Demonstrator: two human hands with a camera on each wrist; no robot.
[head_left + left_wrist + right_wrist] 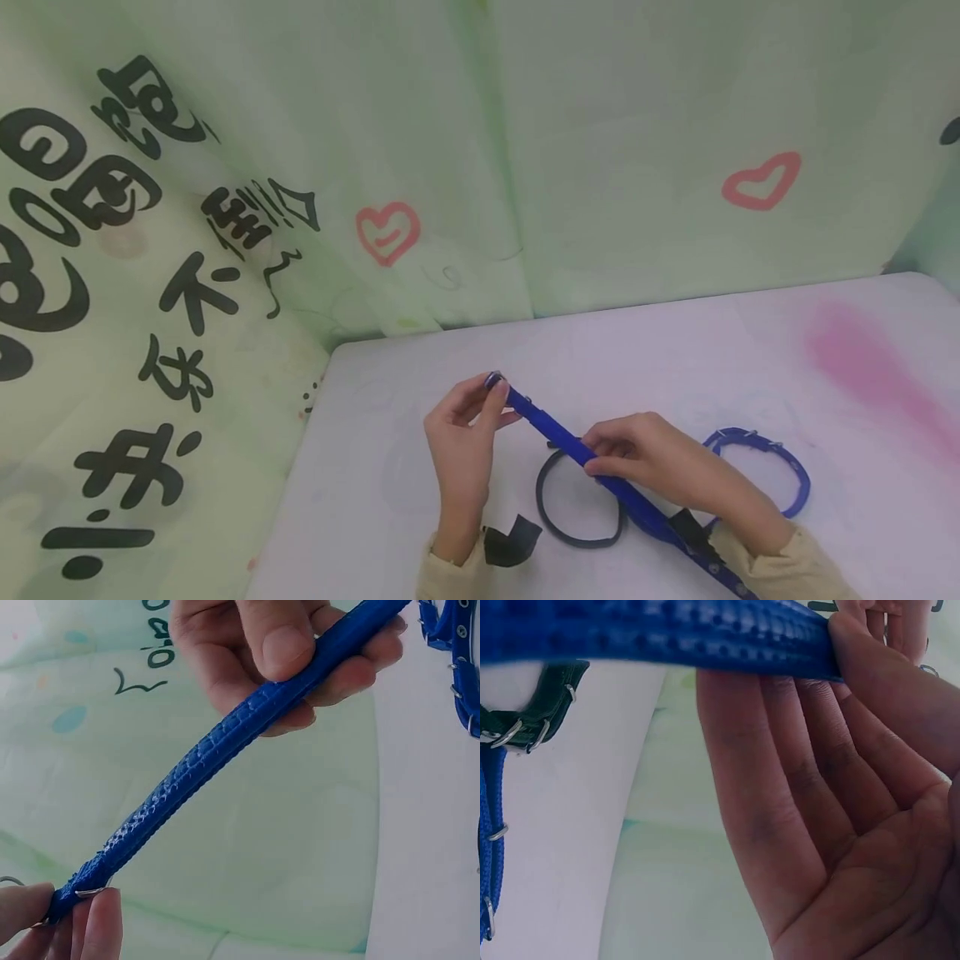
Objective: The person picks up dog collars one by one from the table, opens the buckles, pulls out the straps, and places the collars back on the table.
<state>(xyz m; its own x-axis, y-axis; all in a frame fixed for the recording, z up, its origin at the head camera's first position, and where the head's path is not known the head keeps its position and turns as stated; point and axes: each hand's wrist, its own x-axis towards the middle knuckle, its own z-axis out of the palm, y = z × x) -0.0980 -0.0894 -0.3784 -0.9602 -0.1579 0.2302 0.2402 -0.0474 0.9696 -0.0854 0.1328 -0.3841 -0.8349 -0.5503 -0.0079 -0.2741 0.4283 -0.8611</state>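
A blue pet collar with a padded, stitched section runs slantwise between my two hands above the table. My left hand pinches its upper end, beside the metal buckle. Farther down the strap, my right hand grips it between thumb and fingers. In the left wrist view the raised stitching shows between both hands. The right wrist view has the strap across the top, with the right thumb on one face and fingers behind. The collar's lower end, with metal eyelets, passes beneath the right forearm.
On the white table lies a dark green collar, fastened in a loop, below the held strap. Another looped blue collar lies to the right, partly behind the right forearm. A printed pale green curtain hangs behind the table.
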